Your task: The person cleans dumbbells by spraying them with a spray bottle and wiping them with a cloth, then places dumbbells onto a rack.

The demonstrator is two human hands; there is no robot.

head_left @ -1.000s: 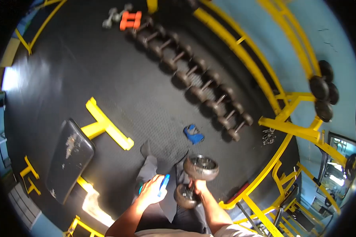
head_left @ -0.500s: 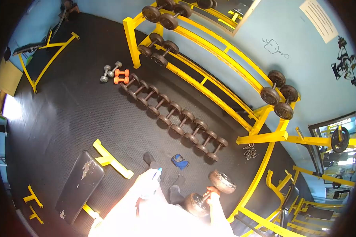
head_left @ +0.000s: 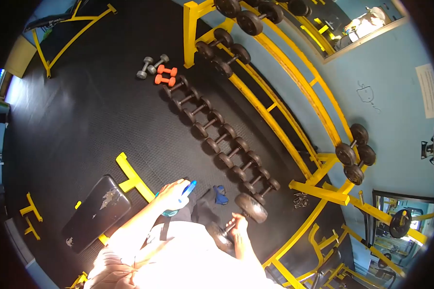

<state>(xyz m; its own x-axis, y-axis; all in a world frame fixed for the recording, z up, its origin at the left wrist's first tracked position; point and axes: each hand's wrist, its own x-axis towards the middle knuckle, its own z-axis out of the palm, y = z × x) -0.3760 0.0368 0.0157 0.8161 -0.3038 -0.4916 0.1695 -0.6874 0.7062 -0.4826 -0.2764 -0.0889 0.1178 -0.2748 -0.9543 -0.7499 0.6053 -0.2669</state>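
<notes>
On my left, a black padded seat with pale worn patches [head_left: 92, 213] stands beside my arm. My left hand [head_left: 172, 196] has its fingers curled around a slim, bright-blue object [head_left: 188, 190]; I can't tell what it is, though I judge it light and stiff. Crumpled blue fabric [head_left: 220, 195] lies on the black rubber floor [head_left: 106, 130], near a row of dark, round-headed dumbbells [head_left: 228, 130]. My right hand [head_left: 238, 226] wraps its fingers around the handle of a dark metal dumbbell with thick round heads [head_left: 252, 209], tilted above the floor before me. It should handle heavy and rigid, perhaps slippery if sweaty; mid-handle, between the heads, seems the balanced hold. Farthest right stands a yellow metal rack [head_left: 275, 126].
</notes>
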